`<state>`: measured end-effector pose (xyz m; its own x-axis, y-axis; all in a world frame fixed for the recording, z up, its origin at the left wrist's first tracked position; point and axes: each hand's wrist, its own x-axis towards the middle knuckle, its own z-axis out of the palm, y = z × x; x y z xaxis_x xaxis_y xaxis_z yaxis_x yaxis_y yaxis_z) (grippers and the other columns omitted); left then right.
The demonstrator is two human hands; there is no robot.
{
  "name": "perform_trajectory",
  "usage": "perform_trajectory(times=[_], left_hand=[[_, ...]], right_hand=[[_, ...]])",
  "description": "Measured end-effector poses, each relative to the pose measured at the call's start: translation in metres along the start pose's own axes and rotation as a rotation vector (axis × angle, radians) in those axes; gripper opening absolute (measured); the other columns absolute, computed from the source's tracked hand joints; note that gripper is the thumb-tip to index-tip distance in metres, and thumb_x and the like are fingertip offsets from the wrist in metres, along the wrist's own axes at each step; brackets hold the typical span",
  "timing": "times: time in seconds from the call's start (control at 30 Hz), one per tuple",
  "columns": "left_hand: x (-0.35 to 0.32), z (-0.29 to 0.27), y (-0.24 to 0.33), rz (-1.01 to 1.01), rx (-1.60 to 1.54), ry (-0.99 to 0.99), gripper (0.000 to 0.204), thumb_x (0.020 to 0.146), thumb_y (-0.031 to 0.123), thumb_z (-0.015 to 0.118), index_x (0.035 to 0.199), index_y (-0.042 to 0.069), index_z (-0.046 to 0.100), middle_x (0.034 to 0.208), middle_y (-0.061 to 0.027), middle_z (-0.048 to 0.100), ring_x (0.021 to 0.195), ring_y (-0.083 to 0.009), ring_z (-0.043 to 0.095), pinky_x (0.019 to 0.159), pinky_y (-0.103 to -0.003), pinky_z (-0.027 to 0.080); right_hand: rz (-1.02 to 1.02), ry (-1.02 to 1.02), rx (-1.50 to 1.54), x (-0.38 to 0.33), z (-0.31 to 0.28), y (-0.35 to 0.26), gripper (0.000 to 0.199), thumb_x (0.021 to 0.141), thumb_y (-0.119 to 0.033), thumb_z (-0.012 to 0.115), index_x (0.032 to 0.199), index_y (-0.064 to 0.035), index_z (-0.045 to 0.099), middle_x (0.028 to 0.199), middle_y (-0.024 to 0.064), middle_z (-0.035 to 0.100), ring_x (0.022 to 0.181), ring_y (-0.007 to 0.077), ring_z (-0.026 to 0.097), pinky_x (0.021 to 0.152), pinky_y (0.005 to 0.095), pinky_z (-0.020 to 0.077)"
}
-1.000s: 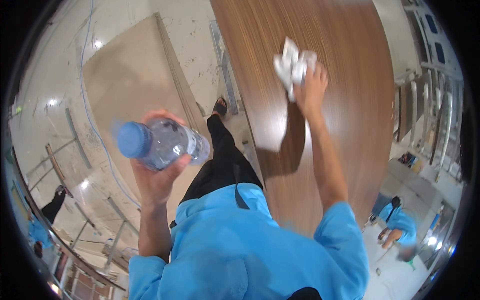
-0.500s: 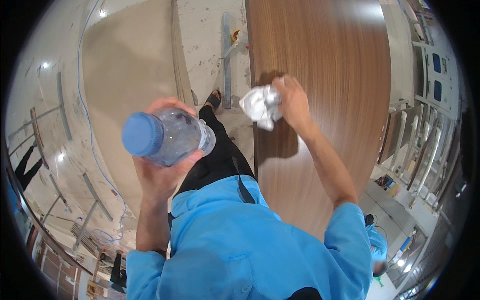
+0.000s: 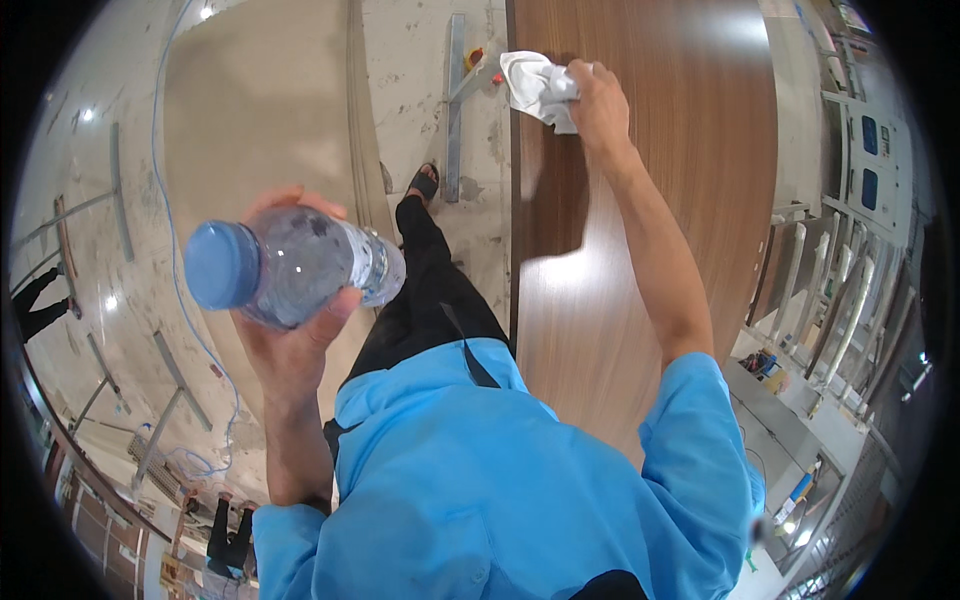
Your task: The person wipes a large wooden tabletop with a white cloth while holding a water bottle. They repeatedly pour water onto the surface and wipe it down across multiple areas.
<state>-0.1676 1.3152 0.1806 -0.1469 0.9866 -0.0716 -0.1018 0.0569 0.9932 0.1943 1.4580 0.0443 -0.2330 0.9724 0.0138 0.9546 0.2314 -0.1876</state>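
My left hand (image 3: pixel 290 345) holds a clear plastic bottle (image 3: pixel 295 265) with a blue cap, raised in front of my chest with the cap pointing left toward the camera. My right hand (image 3: pixel 598 100) is stretched forward and grips a crumpled white cloth (image 3: pixel 535 88), pressed on the glossy brown wooden panel (image 3: pixel 680 200) near its left edge. My blue shirt fills the lower part of the view.
A large beige board (image 3: pixel 260 130) lies on the concrete floor to the left. A metal bar (image 3: pixel 455 110) lies beside the brown panel. Metal rails and a blue cable (image 3: pixel 190 330) run along the left. Other people's legs (image 3: pixel 40 300) show at the left rim.
My right hand has slid the white cloth leftward across the brown panel, from its middle to its left edge. The bottle in my left hand has come closer to the camera.
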Motion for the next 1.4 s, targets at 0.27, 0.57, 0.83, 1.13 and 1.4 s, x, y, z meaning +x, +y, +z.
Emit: perform_trajectory(times=[0.27, 0.57, 0.83, 1.13, 1.4], left_hand=[[-0.002, -0.003, -0.004, 0.003, -0.017, -0.014, 0.077, 0.073, 0.018, 0.092, 0.136, 0.001, 0.052, 0.117, -0.0109, 0.064, 0.107, -0.0188, 0.062, 0.094, -0.033, 0.052], [0.000, 0.000, -0.023, -0.101, 0.065, -0.129, 0.068, 0.074, -0.001, 0.085, 0.135, 0.000, 0.054, 0.122, -0.0087, 0.065, 0.109, -0.0166, 0.066, 0.097, -0.033, 0.053], [0.004, 0.024, -0.035, -0.168, 0.066, -0.223, 0.067, 0.077, 0.003, 0.087, 0.135, -0.001, 0.054, 0.124, -0.0086, 0.065, 0.111, -0.0167, 0.064, 0.101, -0.033, 0.050], [0.007, 0.024, -0.029, -0.107, 0.094, -0.236, 0.067, 0.077, 0.004, 0.087, 0.135, -0.002, 0.055, 0.124, -0.0102, 0.065, 0.110, -0.0173, 0.065, 0.098, -0.033, 0.052], [0.011, 0.014, -0.020, -0.110, 0.052, -0.161, 0.069, 0.075, 0.003, 0.086, 0.136, -0.001, 0.055, 0.125, -0.0094, 0.064, 0.111, -0.0174, 0.065, 0.097, -0.033, 0.052]], right_hand=[[0.083, -0.073, -0.114, -0.010, 0.004, 0.001, 0.040, 0.082, -0.001, 0.067, 0.120, -0.0133, 0.066, 0.123, 0.0163, 0.064, 0.120, 0.0370, 0.060, 0.099, 0.0517, 0.0511], [-0.179, 0.130, -0.044, -0.089, 0.016, -0.017, 0.045, 0.087, -0.014, 0.068, 0.131, -0.0166, 0.071, 0.150, 0.0128, 0.055, 0.134, 0.0340, 0.052, 0.109, 0.0533, 0.0362], [0.069, 0.236, 0.322, -0.033, 0.018, -0.018, 0.027, 0.083, -0.007, 0.073, 0.109, -0.0088, 0.068, 0.112, 0.0140, 0.066, 0.102, 0.0385, 0.065, 0.085, 0.0466, 0.0533], [-0.078, -0.047, 0.203, -0.032, 0.016, -0.014, 0.027, 0.085, -0.001, 0.067, 0.110, -0.0075, 0.058, 0.115, 0.0131, 0.063, 0.108, 0.0376, 0.065, 0.085, 0.0492, 0.0569], [-0.087, -0.079, 0.156, -0.030, 0.011, -0.020, 0.032, 0.086, -0.001, 0.064, 0.115, -0.0072, 0.054, 0.117, 0.0155, 0.061, 0.108, 0.0407, 0.063, 0.085, 0.0500, 0.0561]])
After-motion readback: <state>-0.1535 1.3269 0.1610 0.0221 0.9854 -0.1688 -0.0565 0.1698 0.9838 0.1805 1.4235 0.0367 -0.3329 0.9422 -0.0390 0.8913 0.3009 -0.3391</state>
